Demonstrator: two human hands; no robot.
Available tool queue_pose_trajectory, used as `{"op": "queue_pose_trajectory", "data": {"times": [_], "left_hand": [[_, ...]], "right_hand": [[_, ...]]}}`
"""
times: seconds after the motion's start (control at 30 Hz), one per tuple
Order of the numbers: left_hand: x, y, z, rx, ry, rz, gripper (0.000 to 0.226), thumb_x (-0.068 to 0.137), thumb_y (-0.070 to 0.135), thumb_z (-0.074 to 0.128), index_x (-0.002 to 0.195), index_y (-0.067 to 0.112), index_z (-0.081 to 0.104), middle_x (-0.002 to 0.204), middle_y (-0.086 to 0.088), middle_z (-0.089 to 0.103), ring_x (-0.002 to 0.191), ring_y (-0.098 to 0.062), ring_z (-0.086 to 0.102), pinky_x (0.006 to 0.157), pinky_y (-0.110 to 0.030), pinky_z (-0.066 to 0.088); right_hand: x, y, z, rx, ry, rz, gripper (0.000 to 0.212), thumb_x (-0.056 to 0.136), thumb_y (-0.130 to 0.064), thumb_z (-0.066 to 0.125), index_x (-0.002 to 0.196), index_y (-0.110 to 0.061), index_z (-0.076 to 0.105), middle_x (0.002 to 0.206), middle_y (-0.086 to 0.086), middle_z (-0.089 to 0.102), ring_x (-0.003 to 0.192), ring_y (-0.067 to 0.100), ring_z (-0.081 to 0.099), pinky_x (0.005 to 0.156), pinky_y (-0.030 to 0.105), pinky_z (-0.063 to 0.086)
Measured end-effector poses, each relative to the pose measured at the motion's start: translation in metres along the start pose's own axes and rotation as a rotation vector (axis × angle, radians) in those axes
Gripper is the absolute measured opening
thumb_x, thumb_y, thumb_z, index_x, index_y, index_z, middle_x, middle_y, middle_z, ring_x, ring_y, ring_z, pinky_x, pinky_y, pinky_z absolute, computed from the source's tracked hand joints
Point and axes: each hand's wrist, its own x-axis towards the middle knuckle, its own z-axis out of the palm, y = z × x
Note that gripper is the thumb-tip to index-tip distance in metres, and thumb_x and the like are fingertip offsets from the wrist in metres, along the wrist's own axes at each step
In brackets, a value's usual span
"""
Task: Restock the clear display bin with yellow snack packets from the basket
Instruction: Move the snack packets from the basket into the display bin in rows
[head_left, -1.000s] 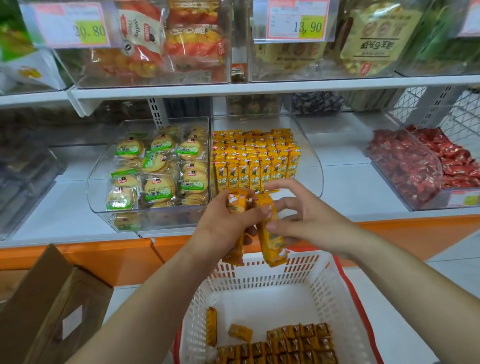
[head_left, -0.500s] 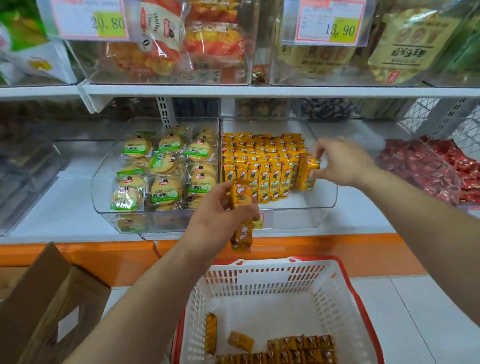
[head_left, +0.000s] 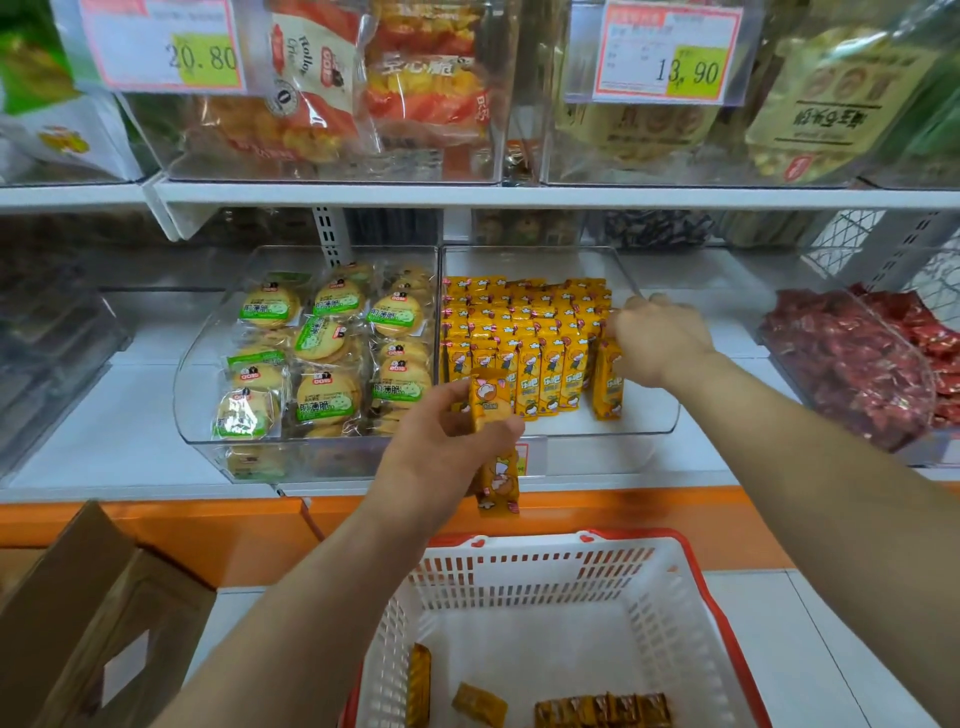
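- Head view: the left grip (head_left: 447, 441) is clamped on two held packets (head_left: 493, 415). One stands up above the fingers, the other hangs below the palm. This grip hovers in front of the clear display bin (head_left: 649, 421), above the far rim of the basket (head_left: 545, 561).
- The right grip (head_left: 660, 338) is inside the bin. Its fingers curl on the top of one standing packet (head_left: 607, 384), which is upright on the bin floor just below this grip.
- To the left of the right grip stand the rows of yellow snack packets (head_left: 524, 332), close together. The standing packet is just beside the front row, with a small gap.
- In front of and to the right of the right grip, the bin floor is bare, so I judge the bin is about half full.
- Well below both grips, the loose packets (head_left: 602, 709) lie on the basket floor, some in a row and two apart.
- Left to do, in my judgement: place the two held packets, then the ones in the basket.
- Left of the left grip is the biscuit bin (head_left: 322, 353). Right of the right grip is the red sweets bin (head_left: 852, 364).
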Motion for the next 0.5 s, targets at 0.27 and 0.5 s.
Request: {"op": "queue_pose_trajectory", "data": {"times": [0.27, 0.5], "left_hand": [[-0.003, -0.005, 0.004, 0.132, -0.151, -0.023, 0.051, 0.083, 0.006, 0.081, 0.127, 0.026, 0.064, 0.117, -0.002, 0.073, 0.102, -0.030, 0.073, 0.094, -0.051, 0.058], [-0.019, -0.007, 0.023, 0.167, -0.312, 0.030, 0.038, 0.085, 0.005, 0.078, 0.110, 0.034, 0.077, 0.115, -0.004, 0.074, 0.097, -0.033, 0.075, 0.091, -0.050, 0.060]], "right_hand": [[-0.104, 0.008, -0.018, 0.784, 0.213, 0.030, 0.018, 0.079, -0.036, 0.077, 0.094, -0.033, 0.067, 0.105, -0.007, 0.065, 0.101, 0.019, 0.059, 0.077, 0.034, 0.048], [-0.157, -0.023, -0.035, 1.598, -0.085, -0.122, 0.037, 0.093, -0.025, 0.067, 0.127, -0.038, 0.062, 0.118, -0.006, 0.065, 0.089, 0.018, 0.070, 0.071, 0.027, 0.056]]}}
